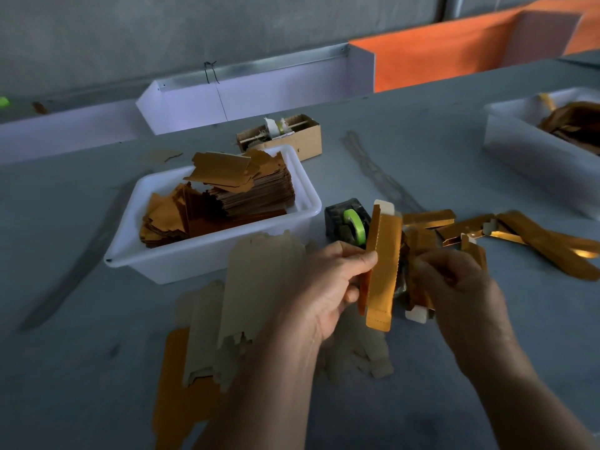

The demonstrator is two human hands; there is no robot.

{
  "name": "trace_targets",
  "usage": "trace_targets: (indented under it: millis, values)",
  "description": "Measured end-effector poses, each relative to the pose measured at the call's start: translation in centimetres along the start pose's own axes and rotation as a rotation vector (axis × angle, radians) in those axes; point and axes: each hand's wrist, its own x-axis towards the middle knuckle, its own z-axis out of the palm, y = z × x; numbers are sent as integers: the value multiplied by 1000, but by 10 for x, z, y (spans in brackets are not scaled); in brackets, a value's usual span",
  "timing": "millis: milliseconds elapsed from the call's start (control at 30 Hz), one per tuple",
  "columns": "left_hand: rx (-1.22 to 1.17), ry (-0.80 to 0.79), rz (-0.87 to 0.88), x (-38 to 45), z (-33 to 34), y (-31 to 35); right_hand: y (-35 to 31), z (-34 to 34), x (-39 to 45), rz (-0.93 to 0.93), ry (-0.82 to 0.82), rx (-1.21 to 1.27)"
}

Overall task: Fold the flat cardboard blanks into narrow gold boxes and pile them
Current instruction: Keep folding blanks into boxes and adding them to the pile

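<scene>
Left of centre, your left hand pinches the half-folded narrow gold cardboard box at mid-length. It looks light and crushable, so hold its creased edges. Right of centre, your right hand is blurred; I cannot tell its grip.

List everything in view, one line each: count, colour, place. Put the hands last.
half-folded box: one, gold, held upright at centre
folded boxes: several, gold, heaped on the table at right
flat blanks: several, brown backs up, loose on the table under the left arm
white tub: one, left of centre, holding stacked gold blanks
tape dispenser: one, black with green tape, behind the held box
cardboard carton: one, brown, behind the tub
second white tub: one, far right, holding gold pieces
table: one, grey
left hand: pinches the half-folded box
right hand: curled, blurred, beside it
</scene>
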Motion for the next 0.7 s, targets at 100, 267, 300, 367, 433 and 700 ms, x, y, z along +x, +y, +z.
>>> trace_targets:
  millis: [100, 267, 300, 367, 433, 700]
  values:
    - [-8, -3, 18, -3, 2, 1, -16, -18, -4, 76, -75, 246]
    - [-36, 53, 37, -9, 1, 6, -40, -31, -7, -51, -339, 317]
    - [-67, 57, 32, -10, 0, 6, -45, -31, -7, -88, -370, 317]
    - [-84, 61, 29, -13, -1, 7, -51, -28, -6, -152, -401, 288]
    - [-83, 55, 23, -16, -3, 6, -54, -24, -5, -194, -408, 224]
    - [-102, -6, 17, -27, -4, 8, -58, -14, -6, -246, -373, -10]
